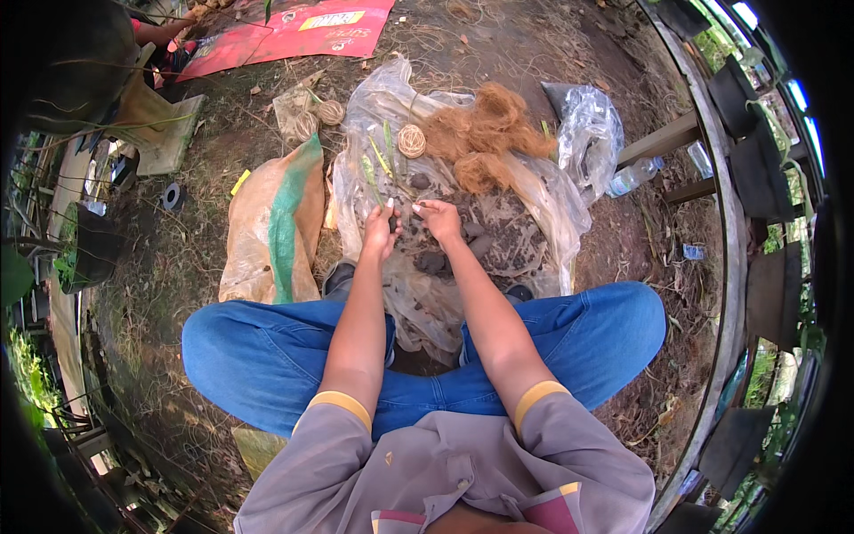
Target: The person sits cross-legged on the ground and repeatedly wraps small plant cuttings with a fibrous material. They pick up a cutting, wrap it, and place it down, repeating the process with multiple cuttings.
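My left hand (381, 232) is curled with the thumb raised, around what looks like a dark lump of soil (393, 223). Close by on the right, my right hand (438, 219) has thumb and fingertips pinched together on a small dark bit (418, 206), too small to name. Slender green leaves (380, 157) of a plant lie just beyond both hands, their lower ends close to the left thumb. Under the hands, a clear plastic sheet (413, 304) bears loose dark soil and several dark lumps (432, 262). A round ball of woven fibre (411, 141) rests past the leaves.
Brown coconut fibre (497, 127) is heaped at the sheet's far right. Beside it are a clear plastic bag (590, 127) and a plastic bottle (634, 176). A woven sack (250, 233) lies left, near a tape roll (173, 197). Another person's arm (163, 31) shows near a red banner (287, 40).
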The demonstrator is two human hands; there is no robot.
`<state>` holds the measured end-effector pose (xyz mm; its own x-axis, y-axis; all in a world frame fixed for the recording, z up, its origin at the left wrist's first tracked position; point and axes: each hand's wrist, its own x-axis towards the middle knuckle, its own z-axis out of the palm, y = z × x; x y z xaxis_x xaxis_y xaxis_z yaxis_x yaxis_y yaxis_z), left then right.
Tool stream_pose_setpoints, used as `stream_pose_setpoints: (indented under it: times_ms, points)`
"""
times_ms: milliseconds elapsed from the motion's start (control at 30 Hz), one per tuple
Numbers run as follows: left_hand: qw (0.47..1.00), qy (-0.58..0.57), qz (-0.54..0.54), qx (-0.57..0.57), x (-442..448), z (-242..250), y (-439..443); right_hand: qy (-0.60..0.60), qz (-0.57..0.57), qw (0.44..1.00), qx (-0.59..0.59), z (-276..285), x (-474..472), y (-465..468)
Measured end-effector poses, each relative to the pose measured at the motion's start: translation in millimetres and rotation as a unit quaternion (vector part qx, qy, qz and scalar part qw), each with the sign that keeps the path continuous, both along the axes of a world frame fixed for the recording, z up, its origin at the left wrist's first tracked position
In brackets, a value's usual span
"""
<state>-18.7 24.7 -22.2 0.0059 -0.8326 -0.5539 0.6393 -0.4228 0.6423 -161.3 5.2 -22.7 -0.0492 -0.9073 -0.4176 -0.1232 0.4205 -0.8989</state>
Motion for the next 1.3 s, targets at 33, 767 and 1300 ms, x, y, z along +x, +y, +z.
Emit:
stream_pose_setpoints:
  times_ms: [33,767,1300]
  points:
    - [1.0,-0.001,0.008,0.0,-1.3,-2.9,0.9,0.074,0.016,0.997,-0.003,2.2,6.0,5.0]
    - [0.999,0.021,0.042,0.003,1.3,-10.4,2.2,-0.162,0.022,0.986,-0.003,26.4,20.8,-1.4]
    - [0.995,-0.013,0.039,-0.087,8.2,10.2,-11.8,-0.061,0.068,0.982,-0.164,69.9,48.8,3.3]
